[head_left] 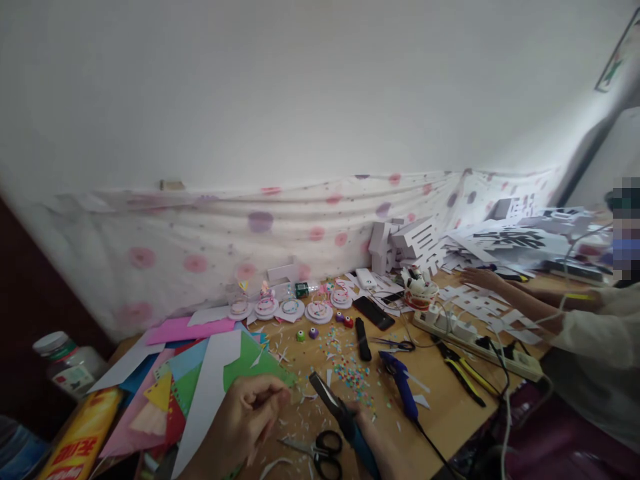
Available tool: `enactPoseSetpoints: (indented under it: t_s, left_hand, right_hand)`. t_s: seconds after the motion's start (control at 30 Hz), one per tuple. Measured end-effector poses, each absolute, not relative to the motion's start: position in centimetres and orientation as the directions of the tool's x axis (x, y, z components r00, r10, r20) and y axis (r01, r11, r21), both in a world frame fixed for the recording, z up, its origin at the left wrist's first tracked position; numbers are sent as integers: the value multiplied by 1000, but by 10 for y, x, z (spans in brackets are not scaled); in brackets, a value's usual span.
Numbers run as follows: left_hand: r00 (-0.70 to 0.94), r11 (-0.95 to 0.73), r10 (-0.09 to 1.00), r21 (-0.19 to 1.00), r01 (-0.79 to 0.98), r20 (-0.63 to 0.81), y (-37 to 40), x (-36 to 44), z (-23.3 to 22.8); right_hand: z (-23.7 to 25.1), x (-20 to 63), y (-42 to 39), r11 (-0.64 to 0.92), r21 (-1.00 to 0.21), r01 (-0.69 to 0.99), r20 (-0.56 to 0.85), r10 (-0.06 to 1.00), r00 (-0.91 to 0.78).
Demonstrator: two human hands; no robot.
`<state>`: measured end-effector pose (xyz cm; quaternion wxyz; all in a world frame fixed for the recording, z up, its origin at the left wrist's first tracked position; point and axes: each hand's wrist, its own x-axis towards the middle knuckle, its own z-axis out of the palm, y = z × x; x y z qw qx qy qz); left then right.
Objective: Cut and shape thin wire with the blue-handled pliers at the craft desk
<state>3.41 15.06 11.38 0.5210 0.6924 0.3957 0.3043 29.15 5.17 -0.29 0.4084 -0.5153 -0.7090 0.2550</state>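
A: Why are the coloured paper sheets [200, 373] lying left of the blue glue gun [400, 387]?

B: I think to keep them near the left hand [250, 417]. It is closed, fingertips pinched; what they hold is too small to tell.

A: And the right hand [375, 443]?

B: Just left of the gun, mostly hidden. It grips a blue tool [340, 413], tip pointing away. Black scissors [317, 450] lie beside it.
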Motion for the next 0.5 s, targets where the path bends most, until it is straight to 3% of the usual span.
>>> enactPoseSetpoints:
  t_s: [0.2, 0.37, 0.43, 0.5]
  left_hand:
    - [607, 265, 763, 964, 23, -224, 134, 34, 125]
    - [852, 564, 433, 826, 0, -296, 128, 40, 124]
    - [906, 631, 309, 775, 34, -291, 127, 41, 124]
    - [922, 658, 293, 753, -4, -252, 127, 42, 124]
  right_hand:
    - [34, 298, 50, 527, -491, 694, 446, 836, -319]
    - [46, 310, 63, 687, -231, 689, 594, 660, -460]
    - [47, 314, 65, 703, -201, 683, 613, 634, -472]
    - [42, 313, 61, 691, -262, 674, 604, 662, -443]
